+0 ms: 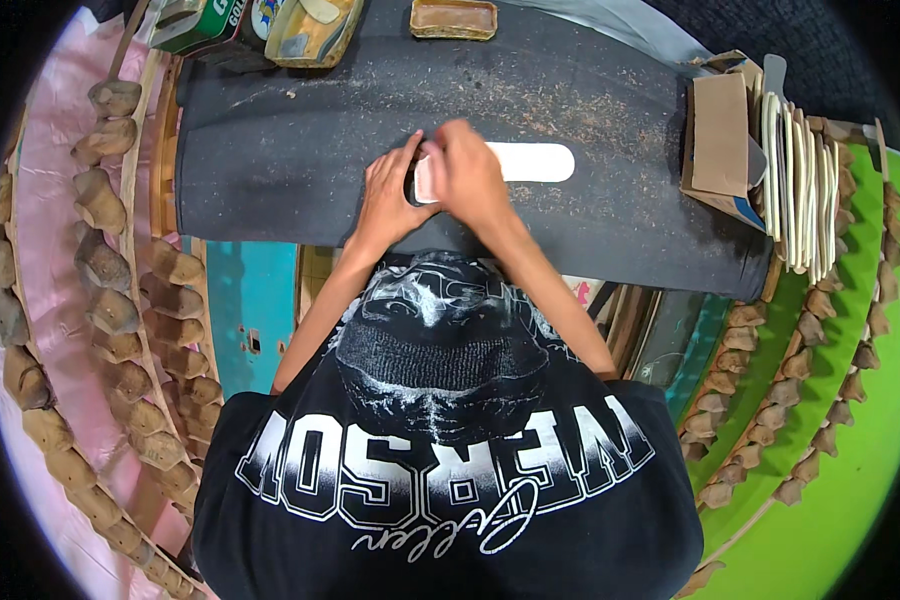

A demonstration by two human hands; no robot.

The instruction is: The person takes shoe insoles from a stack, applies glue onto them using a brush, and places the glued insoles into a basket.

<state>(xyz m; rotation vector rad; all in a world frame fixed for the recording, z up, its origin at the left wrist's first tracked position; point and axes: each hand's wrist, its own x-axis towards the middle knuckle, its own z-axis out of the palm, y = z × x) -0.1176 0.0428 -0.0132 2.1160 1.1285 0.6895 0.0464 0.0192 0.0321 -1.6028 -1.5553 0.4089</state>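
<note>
A long white insole-shaped piece (535, 162) lies flat on the dark, dust-speckled worktop (300, 150). My right hand (467, 175) presses on its near-left end, fingers curled over it. My left hand (390, 195) is beside it, fingertips touching the same end, where a small dark thing shows between the hands; what it is cannot be told. The part of the piece under my hands is hidden. My black printed shirt fills the lower middle.
A cardboard box (722, 140) and a stack of upright white insoles (800, 185) stand at the right end. Trays and tins (310, 30) sit at the back. Rows of brown shoe lasts (110, 300) line the left racks and others (770, 400) line the green rack on the right.
</note>
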